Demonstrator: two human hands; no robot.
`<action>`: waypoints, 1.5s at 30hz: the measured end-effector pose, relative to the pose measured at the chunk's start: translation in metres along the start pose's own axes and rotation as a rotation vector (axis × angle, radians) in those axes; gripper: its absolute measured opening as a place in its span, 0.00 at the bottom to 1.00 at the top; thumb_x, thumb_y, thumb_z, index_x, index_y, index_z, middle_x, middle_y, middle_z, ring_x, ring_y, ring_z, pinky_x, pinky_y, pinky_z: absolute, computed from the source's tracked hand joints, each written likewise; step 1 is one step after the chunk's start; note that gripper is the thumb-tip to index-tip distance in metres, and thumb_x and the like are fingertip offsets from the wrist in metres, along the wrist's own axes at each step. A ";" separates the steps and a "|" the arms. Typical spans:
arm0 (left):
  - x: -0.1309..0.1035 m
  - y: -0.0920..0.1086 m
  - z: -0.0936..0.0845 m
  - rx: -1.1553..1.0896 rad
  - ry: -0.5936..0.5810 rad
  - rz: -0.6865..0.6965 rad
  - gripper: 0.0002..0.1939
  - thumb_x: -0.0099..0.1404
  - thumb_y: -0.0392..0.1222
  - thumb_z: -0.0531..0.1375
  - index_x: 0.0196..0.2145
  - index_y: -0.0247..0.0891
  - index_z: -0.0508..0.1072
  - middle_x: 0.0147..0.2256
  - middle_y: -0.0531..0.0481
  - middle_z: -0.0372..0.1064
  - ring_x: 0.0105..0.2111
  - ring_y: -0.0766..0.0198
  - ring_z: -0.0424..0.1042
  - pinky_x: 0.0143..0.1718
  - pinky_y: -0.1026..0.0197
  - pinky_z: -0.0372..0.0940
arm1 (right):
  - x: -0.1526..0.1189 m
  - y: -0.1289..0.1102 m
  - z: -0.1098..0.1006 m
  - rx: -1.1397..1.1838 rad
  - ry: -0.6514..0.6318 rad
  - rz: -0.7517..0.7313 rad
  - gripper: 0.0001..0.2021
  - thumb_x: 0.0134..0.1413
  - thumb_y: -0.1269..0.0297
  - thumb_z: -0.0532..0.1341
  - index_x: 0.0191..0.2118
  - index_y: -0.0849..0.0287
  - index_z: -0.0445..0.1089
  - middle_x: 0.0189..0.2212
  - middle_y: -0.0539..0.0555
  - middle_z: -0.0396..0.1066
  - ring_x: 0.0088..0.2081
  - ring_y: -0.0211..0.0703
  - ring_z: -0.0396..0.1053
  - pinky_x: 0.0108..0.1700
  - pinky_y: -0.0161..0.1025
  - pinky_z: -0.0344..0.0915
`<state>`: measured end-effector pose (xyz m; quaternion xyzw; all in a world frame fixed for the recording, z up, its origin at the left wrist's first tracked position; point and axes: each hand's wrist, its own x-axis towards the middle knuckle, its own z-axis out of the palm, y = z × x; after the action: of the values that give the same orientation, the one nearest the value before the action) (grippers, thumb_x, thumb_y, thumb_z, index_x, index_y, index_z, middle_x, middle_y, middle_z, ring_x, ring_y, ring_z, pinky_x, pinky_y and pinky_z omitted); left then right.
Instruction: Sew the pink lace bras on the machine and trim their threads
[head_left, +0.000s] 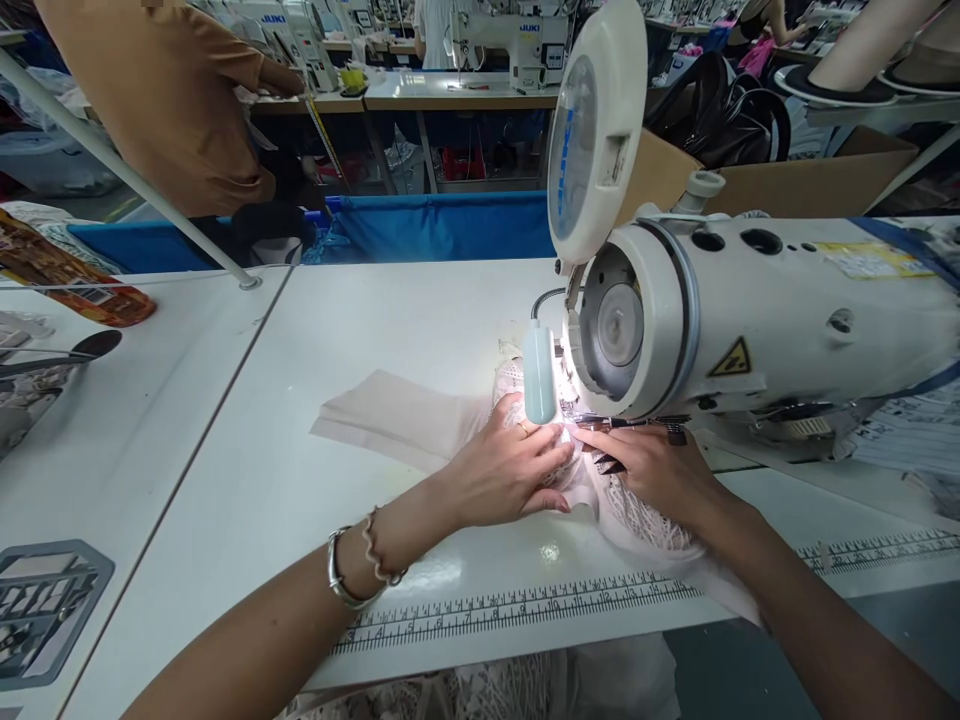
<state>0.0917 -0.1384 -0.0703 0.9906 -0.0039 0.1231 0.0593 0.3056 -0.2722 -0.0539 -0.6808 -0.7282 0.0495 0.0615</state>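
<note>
My left hand lies with its fingers spread on pale pink fabric, left of the lit needle area of a white sewing machine. A light green guard hangs just above its fingertips. My right hand rests on the fabric to the right of the needle area, index finger stretched forward and the others curled. Dark pointed tips show under those fingers; what they belong to is hidden. Fringed lace hangs below the right hand. A sheer strip trails left across the table. Needle and presser foot cannot be made out.
A ruler tape runs along the front of the white table. At left lie a bottle and a grey tray. The machine's round cover is swung up. A person works beyond a blue cloth bin.
</note>
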 end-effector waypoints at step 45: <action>0.004 0.007 0.006 0.139 0.083 -0.146 0.25 0.78 0.53 0.47 0.59 0.30 0.65 0.53 0.34 0.72 0.49 0.46 0.72 0.59 0.36 0.55 | -0.004 0.009 0.009 -0.033 -0.020 0.095 0.33 0.51 0.79 0.53 0.58 0.42 0.72 0.49 0.49 0.78 0.44 0.48 0.77 0.38 0.40 0.72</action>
<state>0.0969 -0.1462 -0.0747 0.9841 0.0791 0.1593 -0.0007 0.3131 -0.2759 -0.0642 -0.7151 -0.6963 0.0468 0.0406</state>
